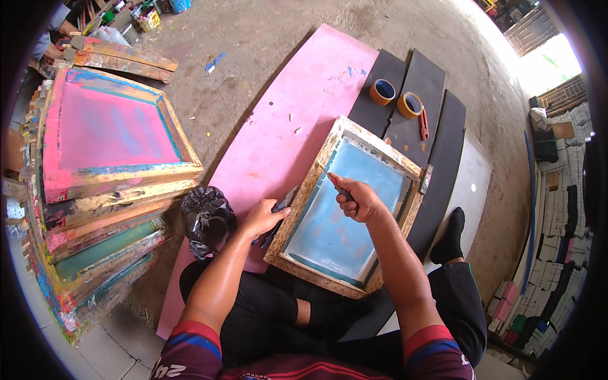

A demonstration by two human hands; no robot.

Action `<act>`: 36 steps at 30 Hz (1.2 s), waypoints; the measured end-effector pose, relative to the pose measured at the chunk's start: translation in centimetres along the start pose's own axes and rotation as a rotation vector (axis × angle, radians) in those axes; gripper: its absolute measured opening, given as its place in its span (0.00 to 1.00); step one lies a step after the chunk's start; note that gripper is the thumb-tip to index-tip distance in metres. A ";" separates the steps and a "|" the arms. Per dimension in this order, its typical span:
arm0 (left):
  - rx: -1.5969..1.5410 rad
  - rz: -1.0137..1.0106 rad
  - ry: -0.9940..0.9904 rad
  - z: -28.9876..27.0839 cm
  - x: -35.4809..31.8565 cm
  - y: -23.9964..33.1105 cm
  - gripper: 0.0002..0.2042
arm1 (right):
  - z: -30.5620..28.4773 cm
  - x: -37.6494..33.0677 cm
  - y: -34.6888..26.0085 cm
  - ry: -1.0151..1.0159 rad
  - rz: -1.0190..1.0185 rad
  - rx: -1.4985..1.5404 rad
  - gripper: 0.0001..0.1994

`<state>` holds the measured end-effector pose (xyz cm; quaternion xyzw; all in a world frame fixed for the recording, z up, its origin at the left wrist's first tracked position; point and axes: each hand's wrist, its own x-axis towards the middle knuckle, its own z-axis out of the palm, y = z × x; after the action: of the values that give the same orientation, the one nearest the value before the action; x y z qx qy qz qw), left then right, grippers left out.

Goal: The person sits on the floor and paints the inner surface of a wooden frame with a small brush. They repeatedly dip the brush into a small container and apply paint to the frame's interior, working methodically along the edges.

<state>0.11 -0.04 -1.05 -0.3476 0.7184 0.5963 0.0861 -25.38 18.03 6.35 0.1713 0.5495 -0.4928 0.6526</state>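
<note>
A silkscreen printing frame [347,196] lies tilted in front of me, with a wooden rim and pale blue mesh. My right hand [358,199] is closed round the dark handle of a thin metal-tipped tool [334,180] above the mesh. Its tip points toward the frame's left rail. Beside that rail, my left hand [266,217] has its fingers curled and its thumb at the wood. A dark object [285,199] shows at these fingers; its kind is unclear, and the fingers' undersides are hidden. A crumpled black plastic bag [208,218] stands left of my left forearm.
Pink [304,82] and black boards [453,133] lie under the frame. Two tape rolls [382,92] and a red-handled cutter [424,125] rest beyond it. Stacked screens [114,133] stand at left, near another person's hands [54,50]. White stacked material [554,253] lines the right.
</note>
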 end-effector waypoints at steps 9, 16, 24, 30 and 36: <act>-0.040 0.020 -0.003 0.1 0.2 -0.4 0.20 | 2.2 -0.5 2.9 0.658 -0.820 -1.181 0.18; -0.006 -0.007 0.007 0.0 -0.3 0.8 0.20 | 2.1 0.2 3.0 0.685 -0.866 -1.276 0.17; 0.055 0.006 0.018 0.2 0.0 0.4 0.21 | 4.4 -0.5 2.4 0.738 -0.689 -1.479 0.17; -0.017 0.041 0.023 0.5 0.7 -1.0 0.21 | 1.2 2.6 3.1 0.577 -0.905 -1.131 0.19; 0.043 0.013 -0.013 0.1 0.0 1.2 0.19 | -0.7 3.0 2.4 0.411 -0.726 -0.842 0.22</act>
<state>-0.66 0.11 -0.14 -0.3369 0.7328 0.5836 0.0944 -23.99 18.28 2.67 -0.2095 0.8363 -0.3806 0.3344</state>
